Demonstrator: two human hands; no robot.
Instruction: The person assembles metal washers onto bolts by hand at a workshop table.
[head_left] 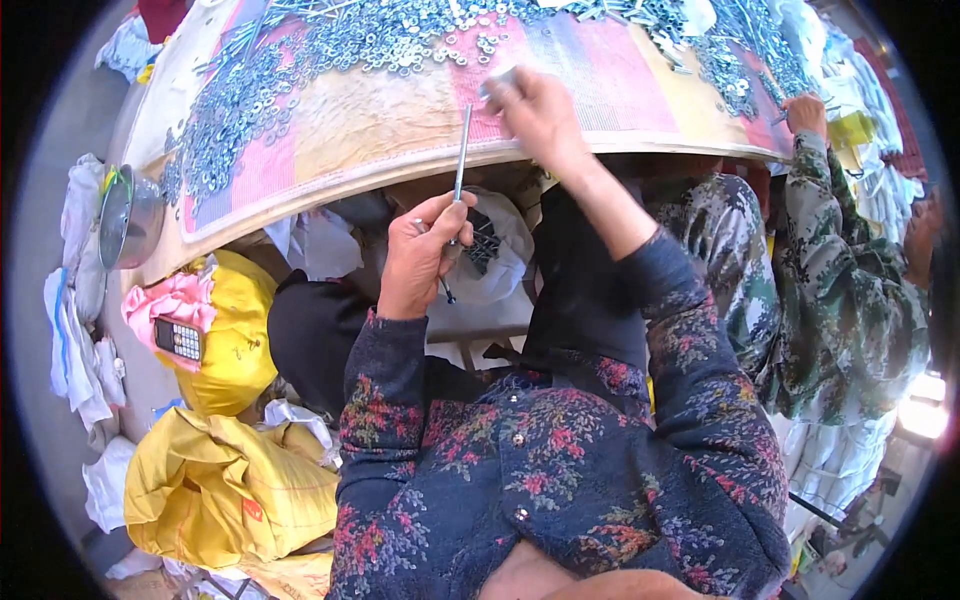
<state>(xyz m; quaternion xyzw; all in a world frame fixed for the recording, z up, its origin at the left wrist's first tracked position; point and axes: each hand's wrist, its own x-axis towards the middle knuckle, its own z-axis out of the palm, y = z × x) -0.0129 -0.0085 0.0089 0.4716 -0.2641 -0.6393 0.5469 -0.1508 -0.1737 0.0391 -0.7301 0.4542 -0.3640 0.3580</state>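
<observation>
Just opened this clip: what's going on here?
A person's left hand grips a long, thin silver metal rod, pointing up toward the table. The right hand, blurred, is near its upper end; whatever is at its fingertips is unclear. Small silver metal rings lie heaped on the pink-and-tan cloth-covered table. At right, a co-worker in camouflage reaches to the table's edge.

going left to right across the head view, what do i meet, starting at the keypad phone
Keypad phone → left hand holding a metal rod → right hand → co-worker's camouflage trouser leg → co-worker's hand → bright light
</observation>
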